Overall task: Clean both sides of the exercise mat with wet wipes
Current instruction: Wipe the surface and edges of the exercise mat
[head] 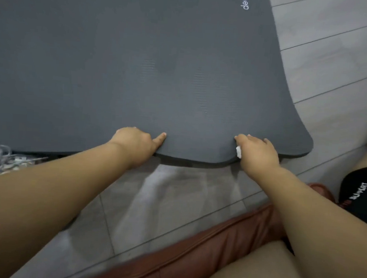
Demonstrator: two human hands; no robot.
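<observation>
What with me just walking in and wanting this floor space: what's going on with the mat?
A person holds the near edge of the grey mat with both hands. The left hand pinches it, thumb on top. The right hand grips it with a white wipe tucked against the edge. That edge is raised slightly off the tiled floor. No wiping at this instant; a flip may come next.

The left hand (135,143) and right hand (256,157) grip the mat (160,73) edge, the right holding a wipe (239,152).
</observation>
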